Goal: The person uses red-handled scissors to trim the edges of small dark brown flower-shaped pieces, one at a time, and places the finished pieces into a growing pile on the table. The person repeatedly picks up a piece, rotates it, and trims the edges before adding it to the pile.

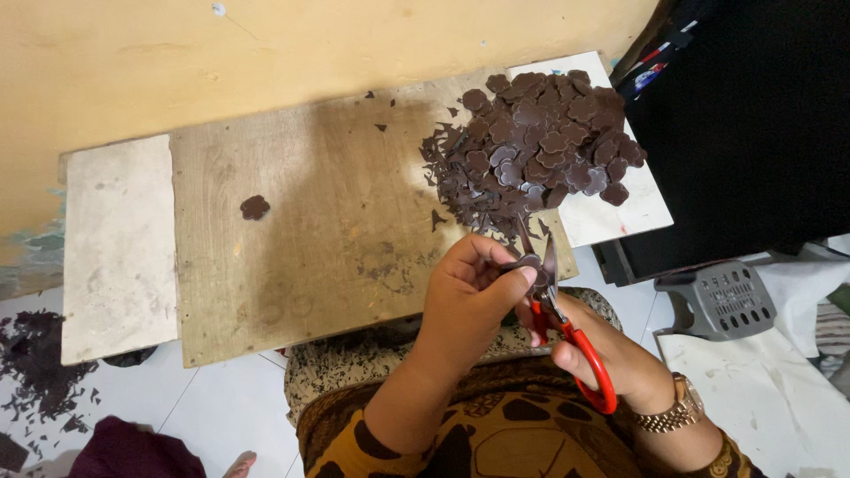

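My left hand (467,292) pinches a dark brown cutout (529,263) near the board's (319,230) near right edge; my right hand (611,358) grips red-handled scissors (567,332). Blades sit beside my thumb; a slip could nick it.

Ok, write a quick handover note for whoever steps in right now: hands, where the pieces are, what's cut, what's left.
Left hand: pinching a small dark brown piece at the blades.
Right hand: working the red-handled scissors, blades open around that piece.
Done: a pile of cut shapes at the far right of the wooden board; a single cut shape lies apart on the left.
Trimmings lie beside the pile; more scraps on the floor.
Left: the piece in hand is not yet finished; no uncut stock is visible.
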Tool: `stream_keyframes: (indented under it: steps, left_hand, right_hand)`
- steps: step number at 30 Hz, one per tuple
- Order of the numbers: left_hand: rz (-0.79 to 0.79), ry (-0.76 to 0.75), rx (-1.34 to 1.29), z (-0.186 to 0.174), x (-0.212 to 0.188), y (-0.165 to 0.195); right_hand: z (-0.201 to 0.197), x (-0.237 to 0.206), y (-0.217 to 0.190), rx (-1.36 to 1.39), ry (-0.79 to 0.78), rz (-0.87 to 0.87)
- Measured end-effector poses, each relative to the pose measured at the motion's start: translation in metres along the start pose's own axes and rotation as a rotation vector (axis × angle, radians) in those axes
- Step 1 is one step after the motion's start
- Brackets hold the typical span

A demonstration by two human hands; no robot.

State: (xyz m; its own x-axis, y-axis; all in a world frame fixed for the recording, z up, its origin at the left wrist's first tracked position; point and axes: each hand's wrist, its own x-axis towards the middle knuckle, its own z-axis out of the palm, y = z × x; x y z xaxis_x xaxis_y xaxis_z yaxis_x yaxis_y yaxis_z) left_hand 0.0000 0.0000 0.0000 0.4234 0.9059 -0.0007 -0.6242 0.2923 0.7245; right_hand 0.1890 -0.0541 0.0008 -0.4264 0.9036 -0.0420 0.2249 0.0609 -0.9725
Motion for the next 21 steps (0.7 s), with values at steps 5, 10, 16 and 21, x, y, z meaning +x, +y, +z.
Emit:
stream_keyframes:
  steps: [5,10,16,21]
  left_hand:
    - [-0.004,0.046,0.059,0.0021,0.0029,0.0058]
    - [-0.038,0.078,0.121,0.0031,0.0032,0.0097]
    - [-0.020,0.099,0.109,0.0008,0.0029,0.0054]
    - [0.006,0.092,0.050,-0.0004,0.0038,0.0002]
  right_hand:
    - [-0.0036,0.0021,-0.0008,-0.005,-0.044,-0.019]
    - [-0.0026,0.0014,0.0011,-0.018,-0.027,-0.010]
    - [0.0001,0.0014,0.0072,-0.041,0.028,-0.016]
    - [0.0033,0.0035,0.0086,-0.037,0.051,-0.031]
